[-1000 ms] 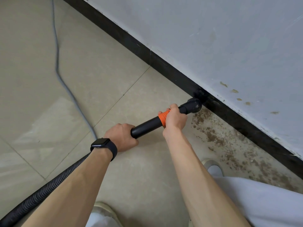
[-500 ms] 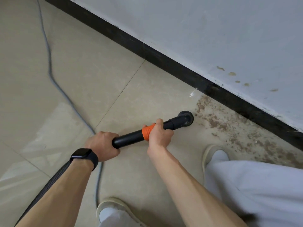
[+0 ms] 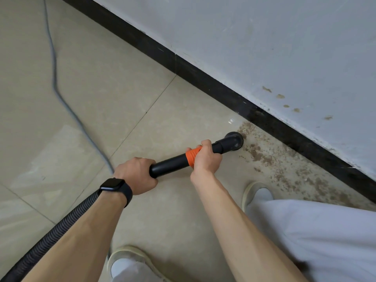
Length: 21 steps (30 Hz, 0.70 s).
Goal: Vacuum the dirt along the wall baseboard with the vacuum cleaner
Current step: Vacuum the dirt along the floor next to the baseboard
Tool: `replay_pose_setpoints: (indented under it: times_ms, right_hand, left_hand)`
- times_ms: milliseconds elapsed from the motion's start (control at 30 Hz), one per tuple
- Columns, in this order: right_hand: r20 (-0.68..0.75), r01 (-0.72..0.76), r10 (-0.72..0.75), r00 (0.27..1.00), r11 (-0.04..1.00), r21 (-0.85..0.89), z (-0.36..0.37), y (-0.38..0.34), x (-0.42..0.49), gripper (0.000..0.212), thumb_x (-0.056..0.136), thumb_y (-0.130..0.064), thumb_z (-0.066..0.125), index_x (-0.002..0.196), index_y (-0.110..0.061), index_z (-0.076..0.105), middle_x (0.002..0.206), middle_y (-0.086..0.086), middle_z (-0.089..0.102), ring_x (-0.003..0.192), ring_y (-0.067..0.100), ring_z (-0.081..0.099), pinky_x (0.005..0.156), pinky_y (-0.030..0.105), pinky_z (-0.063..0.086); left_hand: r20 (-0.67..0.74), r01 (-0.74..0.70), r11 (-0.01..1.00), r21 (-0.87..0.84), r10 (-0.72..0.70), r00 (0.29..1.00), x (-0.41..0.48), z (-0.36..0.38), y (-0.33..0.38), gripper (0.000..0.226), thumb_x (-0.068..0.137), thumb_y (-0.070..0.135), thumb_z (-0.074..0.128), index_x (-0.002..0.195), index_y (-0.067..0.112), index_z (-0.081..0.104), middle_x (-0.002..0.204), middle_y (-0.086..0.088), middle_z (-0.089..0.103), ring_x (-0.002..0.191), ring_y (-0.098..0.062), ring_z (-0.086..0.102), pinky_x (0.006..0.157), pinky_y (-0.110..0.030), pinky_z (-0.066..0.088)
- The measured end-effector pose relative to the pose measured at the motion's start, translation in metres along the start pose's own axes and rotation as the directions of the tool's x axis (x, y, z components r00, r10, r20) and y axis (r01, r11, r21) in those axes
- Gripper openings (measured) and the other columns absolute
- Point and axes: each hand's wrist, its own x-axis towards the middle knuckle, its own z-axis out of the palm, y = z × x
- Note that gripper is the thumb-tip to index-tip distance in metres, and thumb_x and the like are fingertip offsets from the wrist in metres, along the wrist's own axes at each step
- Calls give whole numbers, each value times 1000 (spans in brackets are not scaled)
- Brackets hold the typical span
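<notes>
Running down the far left of the tiled floor (image 3: 112, 88): 1 grey cable (image 3: 54, 78), loose, curving in toward your left wrist. Lower left, the black ribbed hose (image 3: 61, 226) rises from the corner and passes under your left forearm. Dark watch (image 3: 115, 187) on that wrist.

Your left hand (image 3: 138, 176) is wrapped around the rear end of the black vacuum tube (image 3: 171, 165), knuckles up, fingers curled under it. The tube slants up and to the right. An orange collar (image 3: 190, 157) sits part-way along it, and your right hand (image 3: 205, 157) is clamped over the tube right at that collar. The 2 hands are apart, with bare black tube between them.

The round nozzle (image 3: 234, 141) at the tube's far end sits low at the left edge of the dirt (image 3: 262, 157). It is probably touching the tile, though the angle doesn't settle it. The nozzle is near the baseboard (image 3: 203, 78), not touching it.

The dirt is brown and crumbly, lying in a band along the foot of the black baseboard and spreading from the nozzle toward the lower right. The pale wall (image 3: 264, 47) above carries a few brownish spots.

A light shoe (image 3: 126, 259) shows at bottom centre. A second shoe (image 3: 254, 192) sits right of your right forearm, near the dirt. A white trouser leg (image 3: 325, 231) fills the lower right.
</notes>
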Motion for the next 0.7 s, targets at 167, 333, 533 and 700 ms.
replay_pose_setpoints:
  times_ms: [167,333,533,700]
  right_hand:
    - [33,14,-16,999,997,70,-3,-8,7,19,87,-13,65,101,-6,54,75,6,56,45,16,61,51,26,56]
    - [65,18,-25,998,995,101,-4,-19,16,10,86,-6,62,91,-5,54,64,3,52,60,25,54,54,29,57]
    - [69,24,-32,997,993,112,-9,-30,24,9,86,-5,63,91,-5,55,67,4,54,51,19,56,55,30,57]
    - [49,37,-42,998,994,99,-12,-41,29,8,86,-7,64,89,-4,56,72,6,56,52,23,59,54,31,57]
  left_hand:
    - [-36,-18,1000,12,18,999,5,1,8,12,75,37,58,72,34,47,71,12,56,63,-10,53,51,-25,33]
    - [-92,-40,999,13,41,995,7,2,20,8,76,37,55,77,32,48,73,11,54,67,-17,56,54,-26,36]
    - [-133,-68,997,47,74,988,12,5,32,10,78,39,55,82,33,49,73,11,51,68,-19,54,54,-27,31]
    - [-145,-86,995,57,94,985,19,5,42,12,77,38,55,83,32,46,72,10,48,65,-20,51,57,-27,35]
